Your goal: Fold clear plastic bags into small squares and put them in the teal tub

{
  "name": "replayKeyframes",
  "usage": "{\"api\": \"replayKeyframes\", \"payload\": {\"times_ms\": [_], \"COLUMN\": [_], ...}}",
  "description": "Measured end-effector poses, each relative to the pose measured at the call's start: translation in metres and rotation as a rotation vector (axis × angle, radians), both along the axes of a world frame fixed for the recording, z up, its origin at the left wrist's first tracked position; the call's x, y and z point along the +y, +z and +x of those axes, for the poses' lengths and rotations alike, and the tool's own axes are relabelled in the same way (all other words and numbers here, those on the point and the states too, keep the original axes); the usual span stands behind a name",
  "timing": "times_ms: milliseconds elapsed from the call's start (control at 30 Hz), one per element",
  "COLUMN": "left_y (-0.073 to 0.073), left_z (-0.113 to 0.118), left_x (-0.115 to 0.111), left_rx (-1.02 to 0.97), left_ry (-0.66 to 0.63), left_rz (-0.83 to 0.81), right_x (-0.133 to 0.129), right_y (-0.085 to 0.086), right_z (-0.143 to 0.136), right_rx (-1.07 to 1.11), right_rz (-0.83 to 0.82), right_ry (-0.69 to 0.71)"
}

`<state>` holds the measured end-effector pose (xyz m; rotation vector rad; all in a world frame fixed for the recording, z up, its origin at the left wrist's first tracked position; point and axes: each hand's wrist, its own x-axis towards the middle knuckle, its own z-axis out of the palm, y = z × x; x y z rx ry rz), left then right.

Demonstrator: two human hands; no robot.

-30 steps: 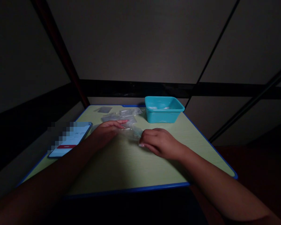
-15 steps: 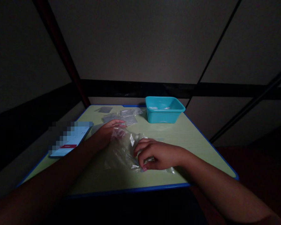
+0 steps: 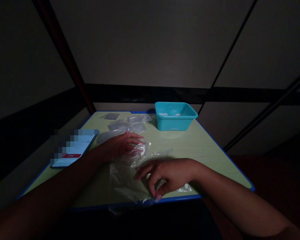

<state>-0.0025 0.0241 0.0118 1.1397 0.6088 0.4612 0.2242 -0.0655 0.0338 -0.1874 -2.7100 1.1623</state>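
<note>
A crumpled clear plastic bag [image 3: 126,175] lies across the front of the table, its near part hanging slightly over the edge. My right hand [image 3: 170,173] pinches this plastic between thumb and index finger near the table's front edge. Farther back and to the left, my left hand [image 3: 123,145] rests on the bag's far part with its fingers stretched out and apart. Just beyond the left hand are several flat clear packets [image 3: 137,127], partly overlapping each other.
A turquoise plastic basket [image 3: 175,124] stands at the back right, with something pale inside. On the left lies a tablet or phone with a lit screen [image 3: 76,150], partly blurred out. The light green table [image 3: 210,163] has a blue edge; panels rise behind it.
My right hand has drawn the plastic toward me, to the table's front edge. My left hand has shifted slightly right, its fingers spreading over the bag.
</note>
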Motion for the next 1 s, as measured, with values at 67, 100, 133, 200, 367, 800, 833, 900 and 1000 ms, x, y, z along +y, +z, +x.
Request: {"api": "replayKeyframes", "payload": {"times_ms": [67, 100, 133, 200, 367, 800, 833, 900, 1000], "left_y": [-0.004, -0.005, -0.006, -0.006, -0.003, 0.001, -0.001, -0.005, -0.011], "left_z": [-0.001, -0.001, -0.002, -0.003, -0.005, 0.001, 0.001, 0.001, 0.002], "left_x": [0.002, 0.004, 0.004, 0.005, -0.002, -0.003, -0.003, -0.005, -0.009], "left_rx": [-0.021, -0.021, -0.021, -0.023, 0.022, 0.436, 0.460, 0.530, 0.671], "left_ry": [-0.009, -0.008, -0.003, 0.003, 0.000, 0.251, 0.192, 0.042, -0.186], "left_rz": [0.049, 0.079, 0.112, 0.178, 0.337, 1.237, 1.260, 1.287, 1.279], "right_x": [-0.002, -0.003, -0.005, -0.007, -0.011, -0.002, 0.000, 0.004, 0.012], "right_y": [0.001, 0.002, 0.003, 0.005, 0.008, 0.013, 0.015, 0.018, 0.016], "right_z": [0.000, 0.000, 0.001, 0.002, 0.003, 0.013, 0.015, 0.019, 0.023], "right_rx": [-0.048, -0.080, -0.117, -0.203, -0.354, -0.448, -0.420, -0.366, -0.317], "right_rz": [0.030, 0.046, 0.061, 0.076, 0.056, 0.033, 0.023, 0.009, 0.012], "right_ry": [-0.028, -0.053, -0.083, -0.126, -0.142, -0.398, -0.406, -0.451, -0.575]}}
